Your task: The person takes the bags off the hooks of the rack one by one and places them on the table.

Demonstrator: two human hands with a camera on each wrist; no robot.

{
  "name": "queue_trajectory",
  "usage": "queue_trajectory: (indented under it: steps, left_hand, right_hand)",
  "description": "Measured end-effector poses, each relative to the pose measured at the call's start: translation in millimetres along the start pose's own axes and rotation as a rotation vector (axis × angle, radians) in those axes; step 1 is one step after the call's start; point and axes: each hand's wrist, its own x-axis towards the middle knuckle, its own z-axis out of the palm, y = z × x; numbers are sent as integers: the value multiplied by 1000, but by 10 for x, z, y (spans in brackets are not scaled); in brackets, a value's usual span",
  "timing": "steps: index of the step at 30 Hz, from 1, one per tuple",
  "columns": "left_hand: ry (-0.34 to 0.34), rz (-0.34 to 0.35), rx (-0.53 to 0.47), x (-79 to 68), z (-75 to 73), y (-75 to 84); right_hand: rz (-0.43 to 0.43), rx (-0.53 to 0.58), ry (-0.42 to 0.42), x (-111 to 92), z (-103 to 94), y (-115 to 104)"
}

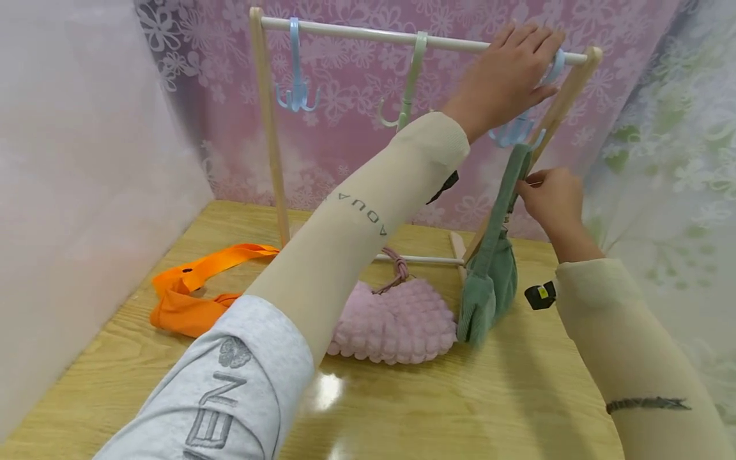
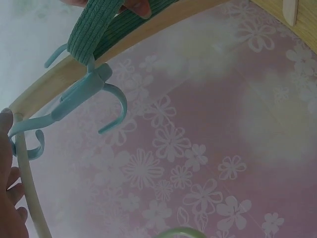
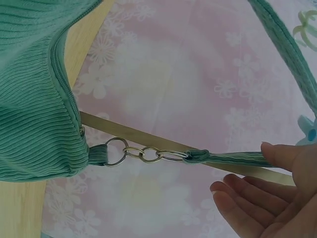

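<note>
A green corduroy bag [image 1: 487, 300] hangs by its strap [image 1: 506, 191] from a light-blue multi-hook hanger [image 1: 513, 131] at the rack's right end. Its strap loops over one prong in the left wrist view. My left hand [image 1: 508, 73] is up at the rack's rod, fingers over it and thumb beside the hanger's top hook, which it holds. My right hand [image 1: 554, 198] pinches the strap below the hanger. In the right wrist view, metal rings [image 3: 148, 153] join this strap to the bag, and my thumb [image 3: 282, 156] lies against it.
The wooden rack with a white rod [image 1: 356, 32] also carries another blue hanger [image 1: 296, 96] and a green hanger [image 1: 413, 80]. A pink puffy bag [image 1: 402, 326] and an orange bag [image 1: 186, 313] lie on the wooden table [image 1: 437, 409]. Flowered curtains stand behind and to the right.
</note>
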Motion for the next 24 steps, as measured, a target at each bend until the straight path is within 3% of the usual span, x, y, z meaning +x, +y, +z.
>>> queue_trajectory:
  steps: [4,10,15,24]
  left_hand:
    - [2,6,16,37,52,74]
    - [-6,21,-36,92,80,182]
    - [-51,-58,-81,104,60,132]
    - [-35,-58,-86,124,-20,73]
  right_hand:
    - [-30,-5,5,-59,-3,57]
    - [0,21,7,-114,-29,132]
    - [20,62,-8,-74,40,54]
    - [-31,80,56,-38,93,8]
